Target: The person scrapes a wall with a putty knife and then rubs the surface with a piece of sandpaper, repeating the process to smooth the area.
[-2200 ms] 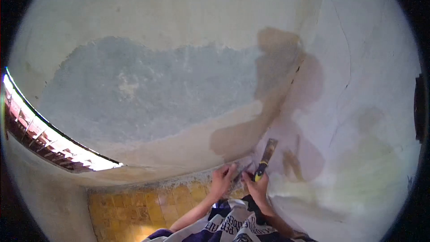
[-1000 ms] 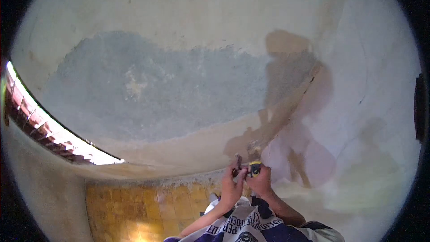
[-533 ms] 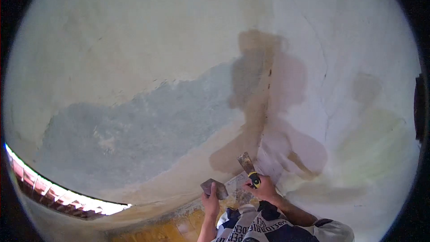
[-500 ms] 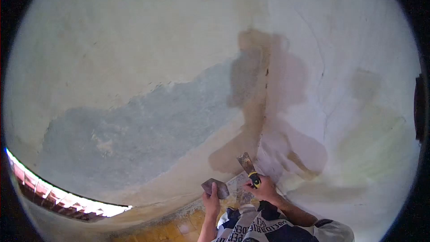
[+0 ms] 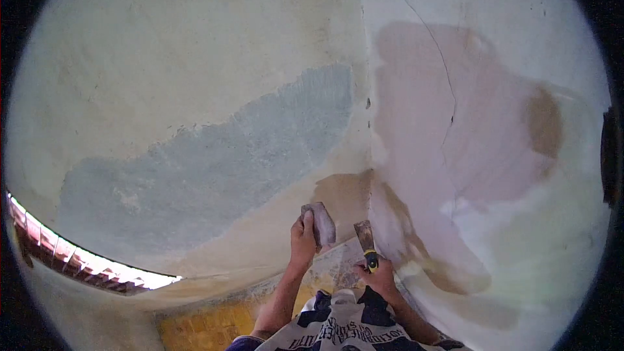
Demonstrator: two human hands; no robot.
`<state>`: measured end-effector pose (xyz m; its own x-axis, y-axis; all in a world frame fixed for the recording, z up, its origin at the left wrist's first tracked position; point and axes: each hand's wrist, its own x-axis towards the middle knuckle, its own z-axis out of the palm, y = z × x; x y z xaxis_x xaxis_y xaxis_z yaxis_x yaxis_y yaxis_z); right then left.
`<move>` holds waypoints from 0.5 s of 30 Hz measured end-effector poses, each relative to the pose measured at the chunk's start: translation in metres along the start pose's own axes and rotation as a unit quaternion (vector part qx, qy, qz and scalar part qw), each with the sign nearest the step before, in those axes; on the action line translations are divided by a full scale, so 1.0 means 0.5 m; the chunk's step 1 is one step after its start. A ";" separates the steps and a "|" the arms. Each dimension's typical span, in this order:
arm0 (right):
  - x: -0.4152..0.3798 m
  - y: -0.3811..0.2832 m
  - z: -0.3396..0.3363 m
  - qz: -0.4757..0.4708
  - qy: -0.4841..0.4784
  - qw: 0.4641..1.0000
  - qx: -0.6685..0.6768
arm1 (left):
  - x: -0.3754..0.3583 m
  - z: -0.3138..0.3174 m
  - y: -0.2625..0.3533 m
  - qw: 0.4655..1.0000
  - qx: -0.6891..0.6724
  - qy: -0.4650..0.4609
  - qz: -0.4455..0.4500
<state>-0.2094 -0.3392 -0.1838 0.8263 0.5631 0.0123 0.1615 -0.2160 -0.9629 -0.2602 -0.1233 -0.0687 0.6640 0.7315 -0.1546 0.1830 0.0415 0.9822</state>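
Note:
My left hand [image 5: 303, 242] is closed on a flat, brownish-grey piece of sandpaper [image 5: 323, 225], with the thumb lying over its face. It is raised in front of the lower part of the left wall. To its right, my right hand [image 5: 380, 275] grips the black-and-yellow handle of a putty knife [image 5: 364, 236]. The knife's broad, stained blade points up, close to the foot of the wall corner. Both forearms reach out from a black-and-white printed shirt [image 5: 351, 325].
A rough grey patch [image 5: 214, 162] spreads over the beige left wall [image 5: 195, 39]. The pale right wall [image 5: 507, 26] has a long crack and carries my shadow. Yellow floor tiles [image 5: 201, 328] lie below, and a bright slatted opening [image 5: 84, 263] is at lower left.
My left hand has risen and moved forward with the sandpaper, which has turned more upright. The view has swung right, and my shadow now falls mostly on the right wall.

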 end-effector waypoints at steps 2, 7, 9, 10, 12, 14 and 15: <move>0.006 0.003 -0.022 0.009 -0.010 1.000 0.025 | -0.009 0.033 0.035 0.991 -0.133 -0.026 0.001; 0.028 0.019 -0.071 0.027 -0.037 0.999 0.019 | 0.006 0.071 0.050 0.983 -0.157 0.011 0.090; 0.037 -0.033 -0.100 0.067 -0.059 0.995 0.048 | 0.016 0.069 0.072 0.982 -0.143 0.028 0.122; 0.045 -0.009 -0.100 0.049 -0.060 0.996 0.033 | 0.027 0.068 0.087 0.979 -0.133 0.046 0.150; 0.052 0.053 -0.092 0.015 -0.060 0.998 0.001 | 0.043 0.078 0.139 0.951 -0.048 0.103 0.287; 0.061 0.037 -0.104 0.005 -0.062 0.998 0.030 | 0.052 0.100 0.232 0.849 0.105 0.174 0.488; 0.062 0.030 -0.108 0.002 -0.063 0.997 0.044 | 0.059 0.105 0.276 0.779 0.179 0.207 0.564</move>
<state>-0.1523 -0.3680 -0.1833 0.7520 0.6589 -0.0197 0.1064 -0.1509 -0.9828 -0.1775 -0.1318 0.0566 0.2717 0.3251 0.9058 -0.1088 -0.9248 0.3645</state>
